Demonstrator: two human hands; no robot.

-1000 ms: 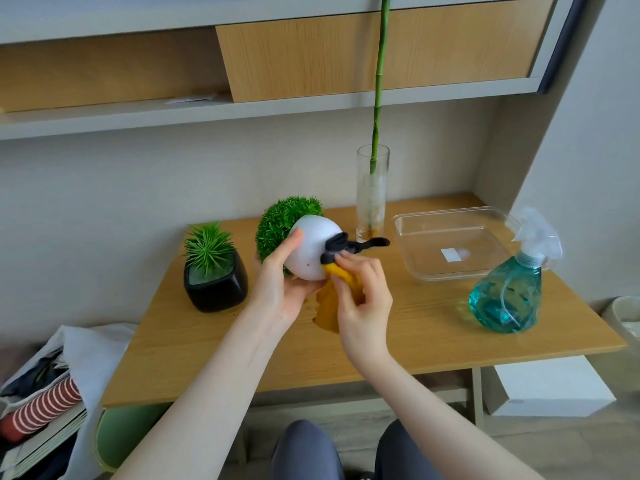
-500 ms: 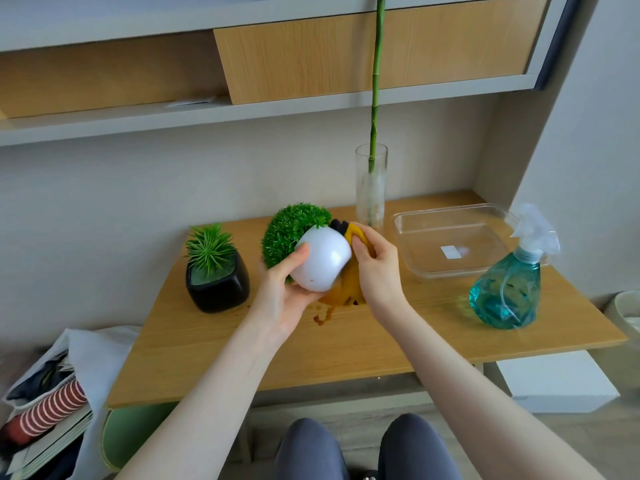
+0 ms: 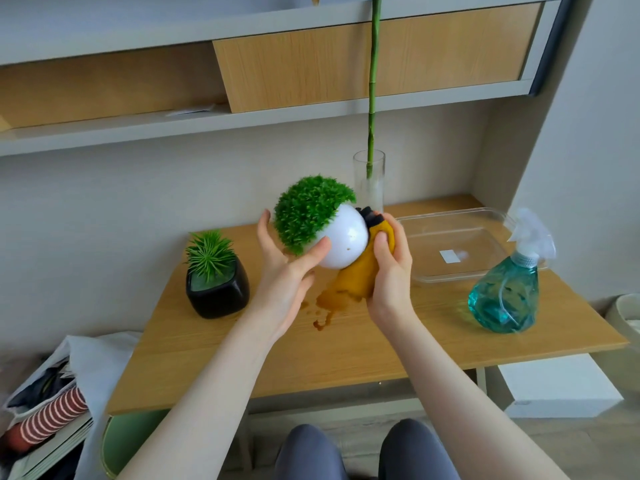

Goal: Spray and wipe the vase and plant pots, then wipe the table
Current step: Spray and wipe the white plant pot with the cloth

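Mid-task: our left hand [image 3: 287,268] cradles the white pot [image 3: 341,242] above the desk [image 3: 381,344], fingers curled around it; our right hand [image 3: 389,268] grips the yellow cloth [image 3: 360,278], wiping. Black pot [image 3: 218,292], vase [image 3: 369,181] and desk apparently remain.

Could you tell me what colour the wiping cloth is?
The cloth is mustard yellow with a black edge, seen in the head view.

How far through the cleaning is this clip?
In hand: the left hand holds the white pot while the right hand rubs it with the yellow cloth. Nothing shows whether the black pot and glass vase are done. The table remains.
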